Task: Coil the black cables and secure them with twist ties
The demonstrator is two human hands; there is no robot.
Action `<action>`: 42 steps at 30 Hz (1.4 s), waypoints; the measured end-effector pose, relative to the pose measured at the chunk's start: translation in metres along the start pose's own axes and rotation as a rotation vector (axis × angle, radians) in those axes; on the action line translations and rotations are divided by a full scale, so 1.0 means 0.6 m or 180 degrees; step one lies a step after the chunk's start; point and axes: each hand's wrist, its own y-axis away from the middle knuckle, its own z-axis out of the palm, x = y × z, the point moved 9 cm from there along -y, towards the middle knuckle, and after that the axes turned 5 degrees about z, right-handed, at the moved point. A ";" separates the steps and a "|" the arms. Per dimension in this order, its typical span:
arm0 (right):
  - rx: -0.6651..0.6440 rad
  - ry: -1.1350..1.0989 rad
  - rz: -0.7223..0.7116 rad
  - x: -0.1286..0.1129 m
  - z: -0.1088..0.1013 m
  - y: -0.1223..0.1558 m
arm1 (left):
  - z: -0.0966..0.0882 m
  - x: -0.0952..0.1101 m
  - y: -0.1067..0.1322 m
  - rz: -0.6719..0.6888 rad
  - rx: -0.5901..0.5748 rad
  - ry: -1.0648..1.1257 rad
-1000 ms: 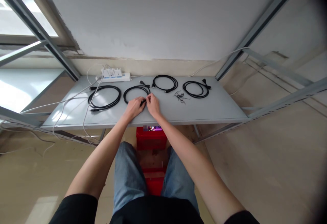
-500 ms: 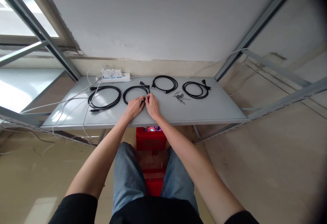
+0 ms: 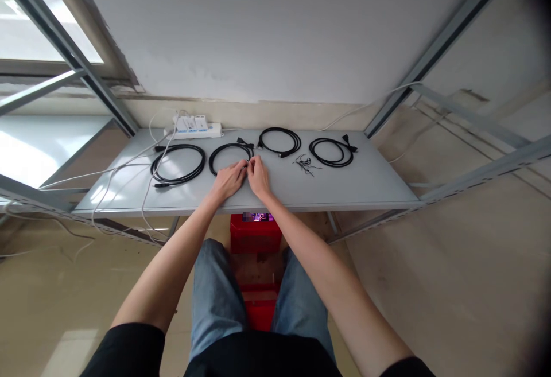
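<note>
Black cable coil lies flat at centre frame on the grey shelf, second from the left in a row of four coils. The left hand and right hand meet at its lower-right edge, fingertips pinched closed on the cable; anything smaller between them is too small to tell. Below the shelf, at lower centre, stands a red crate, its contents unclear.

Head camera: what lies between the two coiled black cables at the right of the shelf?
A small heap of black twist ties lies on the grey shelf between them, slightly nearer the front edge; the head view shows it.
</note>
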 end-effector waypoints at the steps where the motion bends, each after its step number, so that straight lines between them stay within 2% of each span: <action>1: -0.0004 0.0012 -0.0014 -0.001 0.000 0.000 | 0.000 0.001 0.000 0.0018 0.0013 -0.0012; 5: -0.0008 0.0053 -0.0066 -0.003 0.000 0.000 | 0.002 0.003 0.001 0.0079 0.0015 -0.0099; 13: -0.0197 0.0070 -0.0162 -0.005 0.010 0.001 | 0.006 -0.003 0.000 -0.0117 -0.0105 -0.0110; 20: -0.0121 -0.0047 -0.0281 -0.008 0.007 0.001 | 0.003 -0.003 0.000 -0.0096 -0.0027 -0.0004; 28: -0.0278 -0.0074 -0.0480 -0.023 0.011 0.009 | 0.007 -0.009 0.000 -0.0078 0.0019 0.0018; 42: -0.0227 -0.0252 -0.0330 -0.011 0.007 0.002 | 0.005 -0.009 -0.001 -0.0098 0.0044 0.0067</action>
